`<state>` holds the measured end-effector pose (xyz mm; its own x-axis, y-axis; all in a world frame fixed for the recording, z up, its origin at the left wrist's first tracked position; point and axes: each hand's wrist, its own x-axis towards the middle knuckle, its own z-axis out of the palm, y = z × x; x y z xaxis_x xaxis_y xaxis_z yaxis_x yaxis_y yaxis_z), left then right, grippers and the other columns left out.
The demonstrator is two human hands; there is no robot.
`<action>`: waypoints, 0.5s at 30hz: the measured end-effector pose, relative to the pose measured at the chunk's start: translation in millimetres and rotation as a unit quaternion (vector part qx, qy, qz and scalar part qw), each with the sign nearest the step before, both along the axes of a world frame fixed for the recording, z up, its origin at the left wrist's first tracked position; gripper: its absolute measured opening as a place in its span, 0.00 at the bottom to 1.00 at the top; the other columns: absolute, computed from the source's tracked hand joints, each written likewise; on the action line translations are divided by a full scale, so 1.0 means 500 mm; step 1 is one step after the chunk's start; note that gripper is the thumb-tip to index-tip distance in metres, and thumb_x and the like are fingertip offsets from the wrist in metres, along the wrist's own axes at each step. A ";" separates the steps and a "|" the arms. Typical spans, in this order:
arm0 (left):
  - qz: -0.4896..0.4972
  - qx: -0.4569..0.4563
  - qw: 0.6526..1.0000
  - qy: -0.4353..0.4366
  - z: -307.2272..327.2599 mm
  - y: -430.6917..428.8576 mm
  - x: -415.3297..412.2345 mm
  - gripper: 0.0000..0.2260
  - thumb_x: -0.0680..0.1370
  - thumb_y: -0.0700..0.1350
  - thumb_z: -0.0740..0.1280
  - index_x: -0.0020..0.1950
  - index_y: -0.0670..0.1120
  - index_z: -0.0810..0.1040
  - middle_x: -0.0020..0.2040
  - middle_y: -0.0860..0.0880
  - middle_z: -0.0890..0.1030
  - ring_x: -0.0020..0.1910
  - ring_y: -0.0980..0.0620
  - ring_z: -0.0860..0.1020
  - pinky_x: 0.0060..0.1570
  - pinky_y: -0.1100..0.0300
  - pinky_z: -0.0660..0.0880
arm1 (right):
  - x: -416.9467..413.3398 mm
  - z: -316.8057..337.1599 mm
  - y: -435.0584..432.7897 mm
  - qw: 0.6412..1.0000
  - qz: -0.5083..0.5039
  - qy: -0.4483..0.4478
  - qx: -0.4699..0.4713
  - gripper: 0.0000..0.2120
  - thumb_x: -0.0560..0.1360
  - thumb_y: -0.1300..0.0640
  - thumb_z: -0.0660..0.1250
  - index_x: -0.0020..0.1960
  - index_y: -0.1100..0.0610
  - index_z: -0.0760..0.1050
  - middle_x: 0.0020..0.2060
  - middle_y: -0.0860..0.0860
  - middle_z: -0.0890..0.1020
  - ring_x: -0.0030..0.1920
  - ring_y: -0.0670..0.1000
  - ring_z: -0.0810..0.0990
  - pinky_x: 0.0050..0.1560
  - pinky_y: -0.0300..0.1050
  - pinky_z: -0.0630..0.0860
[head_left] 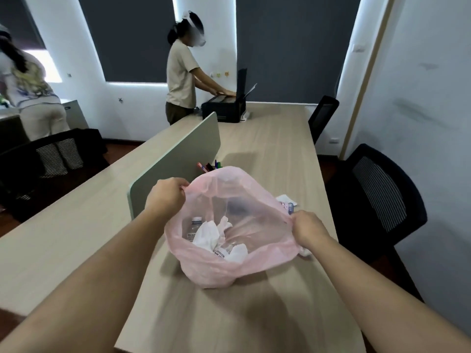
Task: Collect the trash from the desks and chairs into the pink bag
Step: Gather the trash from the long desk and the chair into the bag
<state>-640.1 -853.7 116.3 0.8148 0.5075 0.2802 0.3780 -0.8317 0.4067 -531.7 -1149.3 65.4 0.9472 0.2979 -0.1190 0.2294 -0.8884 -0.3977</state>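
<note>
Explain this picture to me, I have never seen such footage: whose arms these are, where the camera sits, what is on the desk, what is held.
No machine here: the camera sits on a person's head, looking down at their own arms. The left hand and right hand each grip the rim of the pink bag, holding it open over the desk. Inside lie bottles and crumpled paper. A white scrap lies on the desk beside the bag, near the right hand.

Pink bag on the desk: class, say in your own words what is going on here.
A person holds the pink bag open on the desk, the left hand and right hand each gripping its rim. Crumpled paper and bottles lie inside. White litter lies on the desk beside the bag, not yet collected.
</note>
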 end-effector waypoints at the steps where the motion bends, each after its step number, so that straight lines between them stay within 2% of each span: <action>1: 0.011 0.000 1.000 0.011 -0.004 -0.006 -0.003 0.20 0.73 0.35 0.56 0.55 0.50 0.83 0.52 0.46 0.84 0.49 0.44 0.80 0.47 0.55 0.77 | 0.007 0.001 -0.008 1.000 0.016 0.003 -0.008 0.11 0.72 0.64 0.59 0.47 0.56 0.79 0.51 0.57 0.81 0.44 0.56 0.76 0.44 0.41 0.70; 4: 0.036 -0.004 0.999 0.032 -0.016 -0.033 -0.010 0.20 0.73 0.36 0.57 0.54 0.50 0.83 0.53 0.48 0.84 0.50 0.45 0.80 0.48 0.56 0.76 | 0.029 -0.012 -0.039 0.996 0.074 0.006 -0.048 0.14 0.73 0.65 0.58 0.54 0.59 0.79 0.53 0.58 0.81 0.51 0.58 0.79 0.45 0.41 0.70; 6: 0.056 0.009 0.998 0.032 -0.021 -0.055 -0.011 0.19 0.73 0.38 0.58 0.54 0.53 0.83 0.52 0.49 0.84 0.50 0.45 0.80 0.47 0.56 0.76 | 0.040 -0.021 -0.051 0.993 0.112 0.020 -0.021 0.16 0.73 0.64 0.59 0.57 0.57 0.79 0.55 0.57 0.81 0.51 0.57 0.79 0.46 0.41 0.71; 8: 0.085 0.038 0.995 0.038 -0.024 -0.088 -0.007 0.17 0.73 0.41 0.59 0.54 0.56 0.82 0.50 0.50 0.84 0.49 0.45 0.79 0.44 0.58 0.74 | 0.051 -0.030 -0.062 0.985 0.165 0.043 0.024 0.16 0.72 0.65 0.60 0.55 0.54 0.81 0.54 0.53 0.81 0.50 0.55 0.79 0.48 0.42 0.73; 10: 0.114 0.072 0.990 0.042 -0.021 -0.119 -0.008 0.15 0.73 0.46 0.60 0.54 0.57 0.81 0.49 0.50 0.83 0.49 0.44 0.79 0.43 0.58 0.72 | 0.055 -0.035 -0.065 0.977 0.203 0.052 0.036 0.15 0.72 0.66 0.60 0.50 0.53 0.81 0.50 0.50 0.82 0.51 0.56 0.79 0.45 0.42 0.73; 12: 0.123 0.091 0.988 0.035 -0.014 -0.137 -0.007 0.15 0.71 0.53 0.60 0.54 0.58 0.80 0.50 0.51 0.82 0.51 0.44 0.79 0.45 0.57 0.71 | 0.060 -0.029 -0.074 0.974 0.210 0.064 0.058 0.12 0.72 0.61 0.61 0.48 0.49 0.80 0.43 0.44 0.80 0.51 0.55 0.78 0.42 0.42 0.71; 14: 0.112 0.092 0.989 0.009 0.002 -0.143 0.003 0.19 0.68 0.59 0.56 0.54 0.58 0.79 0.49 0.51 0.79 0.51 0.44 0.78 0.47 0.55 0.70 | 0.081 -0.018 -0.088 0.973 0.198 0.085 0.082 0.14 0.70 0.51 0.64 0.54 0.41 0.78 0.42 0.40 0.78 0.48 0.49 0.78 0.42 0.41 0.71; 15: 0.105 0.088 0.991 -0.012 0.012 -0.143 0.009 0.22 0.67 0.61 0.54 0.54 0.57 0.78 0.49 0.51 0.77 0.50 0.45 0.78 0.47 0.55 0.70 | 0.096 -0.015 -0.094 0.971 0.193 0.102 0.102 0.12 0.70 0.47 0.65 0.53 0.39 0.77 0.41 0.38 0.78 0.46 0.47 0.78 0.42 0.40 0.70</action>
